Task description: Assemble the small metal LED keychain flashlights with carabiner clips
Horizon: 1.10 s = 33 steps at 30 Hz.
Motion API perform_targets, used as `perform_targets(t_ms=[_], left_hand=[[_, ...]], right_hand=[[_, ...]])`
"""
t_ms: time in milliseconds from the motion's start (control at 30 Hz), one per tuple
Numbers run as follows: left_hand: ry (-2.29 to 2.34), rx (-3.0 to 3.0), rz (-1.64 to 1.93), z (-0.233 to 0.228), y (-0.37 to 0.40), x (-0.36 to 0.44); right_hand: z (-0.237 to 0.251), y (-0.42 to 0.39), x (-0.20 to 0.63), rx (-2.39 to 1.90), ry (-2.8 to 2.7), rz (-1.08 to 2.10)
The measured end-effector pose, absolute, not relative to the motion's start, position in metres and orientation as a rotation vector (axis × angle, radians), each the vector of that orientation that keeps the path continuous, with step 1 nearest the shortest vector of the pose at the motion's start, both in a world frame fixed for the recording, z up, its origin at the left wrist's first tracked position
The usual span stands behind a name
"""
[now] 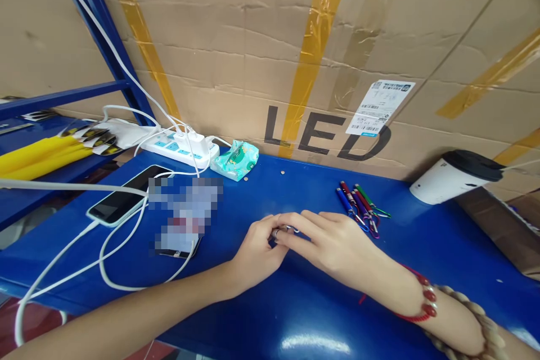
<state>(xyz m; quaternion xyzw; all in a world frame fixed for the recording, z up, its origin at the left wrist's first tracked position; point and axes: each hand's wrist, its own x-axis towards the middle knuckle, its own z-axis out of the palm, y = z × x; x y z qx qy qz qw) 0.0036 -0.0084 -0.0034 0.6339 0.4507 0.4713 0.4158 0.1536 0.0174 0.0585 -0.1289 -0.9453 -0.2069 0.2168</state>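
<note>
head view: the left hand (256,253) and right hand (333,244) meet fingertip to fingertip over the blue table (295,315). between them sits a small metal ring (283,230), pinched by both hands and mostly hidden by the fingers, so its shape is hard to make out. just right of the right hand lies a bunch of pens (360,205) in blue, red, purple and green. a phone (122,199) lies to the left on a white cable (84,264); beside it a patch is blurred out. a power strip (179,149) and a teal packet (235,160) lie against the cardboard box (253,56), which reads "led". its white label (379,107) is too small to read. a white cup (455,177) lies tipped at right.
</note>
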Motion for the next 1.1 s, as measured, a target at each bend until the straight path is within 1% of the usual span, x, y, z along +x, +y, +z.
perform_targets(t_ms=[100, 233, 333, 400, 500, 633, 667, 867, 1100], left_hand=[[1.135, 1.5, 1.162, -0.007, -0.01, 0.007], [1.087, 1.397, 1.13, -0.011, -0.012, 0.01], [1.099, 1.33, 1.081, -0.008, -0.015, 0.011], [1.116, 1.293, 1.032, -0.005, -0.017, 0.011], [1.065, 1.358, 0.962, -0.001, -0.021, 0.011], [0.999, 1.59, 0.89, 0.002, -0.025, 0.009], [0.999, 1.602, 0.878, 0.002, -0.026, 0.008], [1.053, 1.505, 0.85, 0.003, -0.023, 0.005], [1.132, 1.497, 1.024, 0.013, -0.008, -0.003]], right_hand=[[0.053, 0.022, 0.154, -0.37, -2.631, -0.388], [0.05, 0.032, 0.156, -0.436, -2.636, 0.026], [0.048, 0.045, 0.158, -0.584, -2.56, 0.373], [0.043, 0.06, 0.161, -0.757, -2.466, 0.455], [0.026, 0.09, 0.167, -1.021, -2.462, 0.296], [0.0, 0.13, 0.166, -1.1, -2.615, -0.101], [-0.005, 0.138, 0.162, -1.105, -2.627, -0.143], [-0.009, 0.157, 0.145, -1.08, -2.685, -0.277], [-0.002, 0.144, 0.149, -1.18, -2.71, -0.285]])
